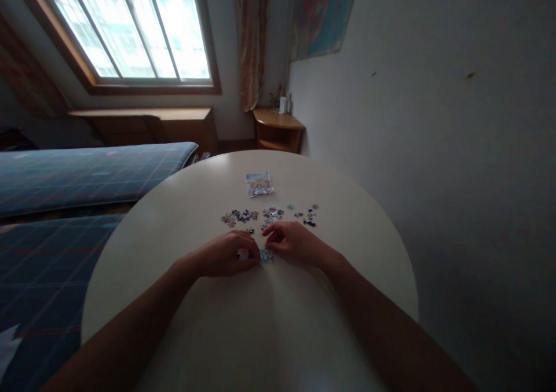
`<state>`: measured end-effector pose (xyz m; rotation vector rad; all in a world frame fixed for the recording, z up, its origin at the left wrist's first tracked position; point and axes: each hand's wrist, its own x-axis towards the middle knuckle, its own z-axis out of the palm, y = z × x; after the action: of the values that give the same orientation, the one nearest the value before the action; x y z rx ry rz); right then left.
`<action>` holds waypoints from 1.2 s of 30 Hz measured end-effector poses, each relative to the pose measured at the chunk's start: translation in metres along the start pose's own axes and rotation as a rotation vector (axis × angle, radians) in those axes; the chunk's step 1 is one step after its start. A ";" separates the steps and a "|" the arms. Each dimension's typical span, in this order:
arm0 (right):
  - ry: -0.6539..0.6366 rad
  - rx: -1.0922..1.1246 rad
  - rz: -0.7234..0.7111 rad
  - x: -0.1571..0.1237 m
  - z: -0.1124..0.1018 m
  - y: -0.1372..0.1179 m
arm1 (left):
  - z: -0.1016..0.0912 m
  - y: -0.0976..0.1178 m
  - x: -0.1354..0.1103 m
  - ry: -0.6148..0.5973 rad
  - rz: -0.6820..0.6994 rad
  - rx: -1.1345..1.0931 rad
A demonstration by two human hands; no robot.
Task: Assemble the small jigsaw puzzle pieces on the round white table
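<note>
The counter under the fingers is a smooth, off-white top with a soft sheen. The joined puzzle pieces between the fingers look like thin printed card, and their finish is too small to judge. Just beyond the fingers, the loose pieces look like the same card. The picture sheet farther on looks like printed paper. Far left of the fingers, the bed cover is matt checked cloth.

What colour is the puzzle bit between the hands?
Mostly light blue, seen in the head view: the puzzle bit lies between the left hand and right hand.
</note>
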<state>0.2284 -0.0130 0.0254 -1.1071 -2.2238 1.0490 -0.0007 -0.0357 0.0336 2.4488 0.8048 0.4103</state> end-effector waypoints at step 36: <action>-0.037 -0.246 -0.074 0.000 0.003 -0.011 | 0.003 -0.003 0.001 0.018 -0.092 0.007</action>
<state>0.2212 -0.0188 0.0325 -1.1013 -2.4537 0.7866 0.0001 -0.0340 0.0298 2.4065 0.9237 0.3964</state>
